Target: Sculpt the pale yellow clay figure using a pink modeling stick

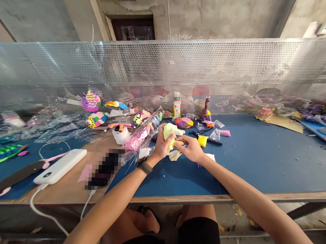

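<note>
A pale yellow modelling clay figure with several lobes sticking out is held up over the blue table. My left hand wraps around its left side, fingers partly hidden behind it. On its right side, my right hand pinches a thin lobe of the same clay between thumb and fingers. Just beyond my right hand lies a bright yellow lump of clay, near a dark-handled tool. A pink clay packet in clear plastic lies left of my left hand.
A white power bank and a phone with cables lie at the left front. A glue bottle stands at the back before the perforated metal screen. Colourful clay figures and plastic bags crowd the back left. Purple pieces lie far right.
</note>
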Demonstrator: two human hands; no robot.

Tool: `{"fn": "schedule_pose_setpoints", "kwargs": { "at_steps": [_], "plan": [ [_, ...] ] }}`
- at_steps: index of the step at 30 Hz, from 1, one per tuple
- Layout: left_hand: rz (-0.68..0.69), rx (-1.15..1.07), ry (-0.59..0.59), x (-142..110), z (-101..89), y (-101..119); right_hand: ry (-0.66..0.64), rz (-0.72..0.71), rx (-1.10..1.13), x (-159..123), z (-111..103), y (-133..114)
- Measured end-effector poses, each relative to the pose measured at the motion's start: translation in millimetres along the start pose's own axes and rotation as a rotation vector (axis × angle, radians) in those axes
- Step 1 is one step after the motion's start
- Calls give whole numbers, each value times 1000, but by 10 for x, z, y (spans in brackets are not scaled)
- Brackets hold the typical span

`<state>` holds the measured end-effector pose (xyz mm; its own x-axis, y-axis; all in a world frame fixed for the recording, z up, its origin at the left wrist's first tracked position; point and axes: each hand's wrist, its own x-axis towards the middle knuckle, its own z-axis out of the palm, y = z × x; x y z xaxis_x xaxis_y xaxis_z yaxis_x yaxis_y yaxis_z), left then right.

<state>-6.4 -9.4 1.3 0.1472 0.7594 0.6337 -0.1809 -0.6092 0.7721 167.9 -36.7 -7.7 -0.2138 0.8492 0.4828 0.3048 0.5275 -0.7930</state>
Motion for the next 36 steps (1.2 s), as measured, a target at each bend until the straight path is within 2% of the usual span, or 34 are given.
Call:
{"fn": "schedule_pose_setpoints", "kwargs": {
  "at_steps": [5, 8, 12, 15, 21, 23, 26, 28, 32, 36],
  "plan": [
    [64, 102, 64, 7, -42, -17, -81, 17, 112, 10, -76, 56],
    [86, 133, 60, 13, -49, -17, -83, -5, 84, 6, -139, 42],
    [85, 123, 27, 20, -46, -19, -17, -190, -130, -8, -162, 8],
    [71, 111, 50, 24, -44, -21, -45, -317, -220, -6, -186, 25],
    [9, 76, 57, 24, -37, -10, -45, -398, -292, 12, -224, 57],
    [-3, 77, 70, 25, -39, 3, -47, -341, -260, 3, -206, 25],
    [8, 78, 83, 24, -38, 27, -12, -157, -175, -23, -153, -42],
    [25, 73, 61, 19, -32, 41, 29, -44, -121, -41, -102, -77],
    [59, 84, 21, 8, -24, 61, 98, 89, -10, -73, -15, -116],
    [77, 100, 60, 8, -37, 74, -9, 293, 331, -64, -38, -135]
  ]
}}
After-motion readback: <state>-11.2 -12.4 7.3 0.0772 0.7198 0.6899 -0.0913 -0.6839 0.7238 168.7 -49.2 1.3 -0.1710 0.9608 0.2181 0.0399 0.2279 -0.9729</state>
